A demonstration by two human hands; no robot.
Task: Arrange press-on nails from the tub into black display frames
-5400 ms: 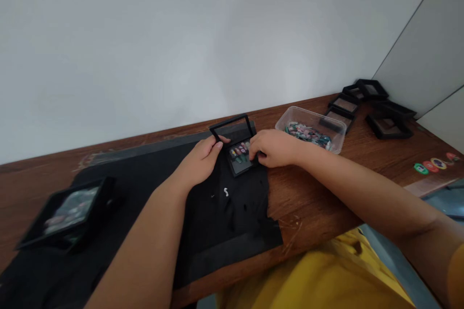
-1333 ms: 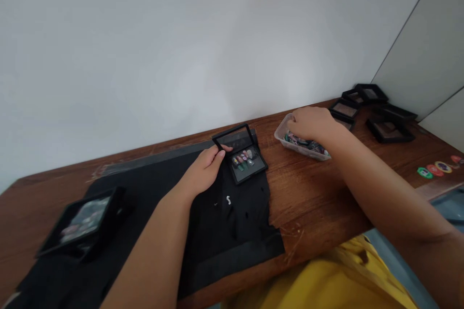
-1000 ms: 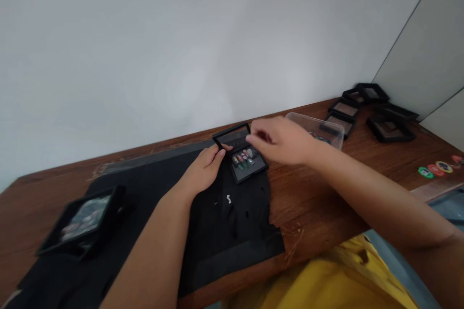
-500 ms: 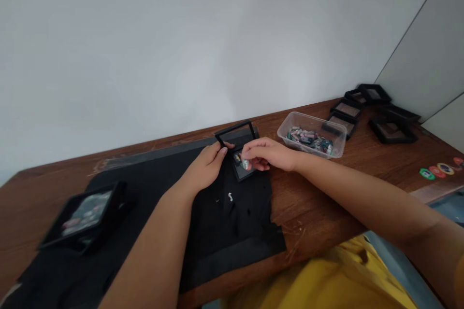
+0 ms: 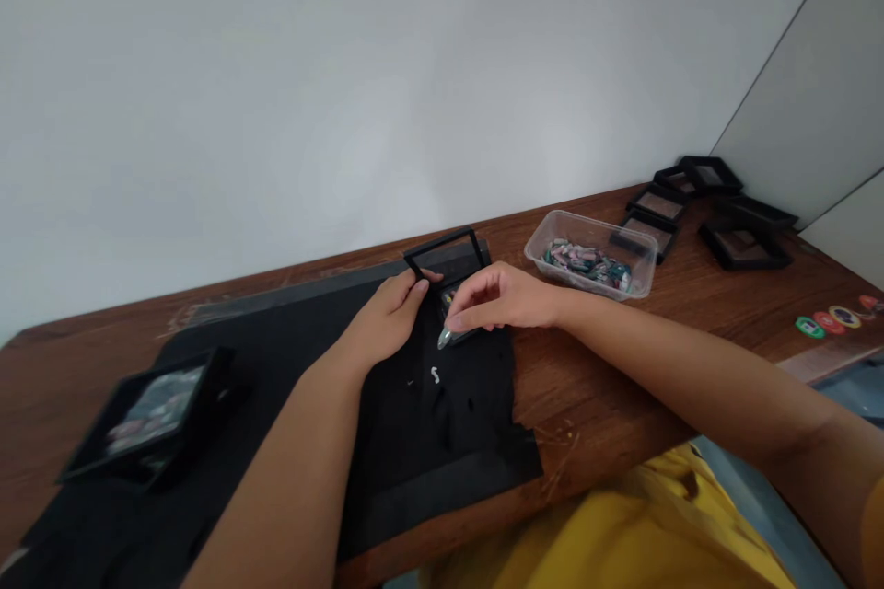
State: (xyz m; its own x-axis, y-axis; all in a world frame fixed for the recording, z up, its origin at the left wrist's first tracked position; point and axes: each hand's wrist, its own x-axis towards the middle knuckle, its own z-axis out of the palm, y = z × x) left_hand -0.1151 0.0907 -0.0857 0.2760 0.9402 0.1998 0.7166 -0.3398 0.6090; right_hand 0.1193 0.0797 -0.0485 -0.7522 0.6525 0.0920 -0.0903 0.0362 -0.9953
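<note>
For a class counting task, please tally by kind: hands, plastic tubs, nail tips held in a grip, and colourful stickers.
Left hand, right hand: 2
Plastic tub: 1
Held nail tip: 1
Colourful stickers: 4
Total: 8

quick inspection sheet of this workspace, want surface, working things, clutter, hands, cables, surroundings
Surface: brown wooden table, partly covered by a black sheet with a ragged right edge.
Working things: open black case with lid raised; small shiny pointed piece; clear tub holding mixed small pieces.
Clutter: white scrap on the sheet; windowed black case at left, blurred; dark cases grouped at far right; coloured discs near the right edge.
Left hand: holding the open black case at its left side.
Right hand: pinching the shiny pointed piece, partly hiding the open black case.
Cables: nothing seen.
Surroundings: pale wall behind; yellow clothing at the front edge.
</note>
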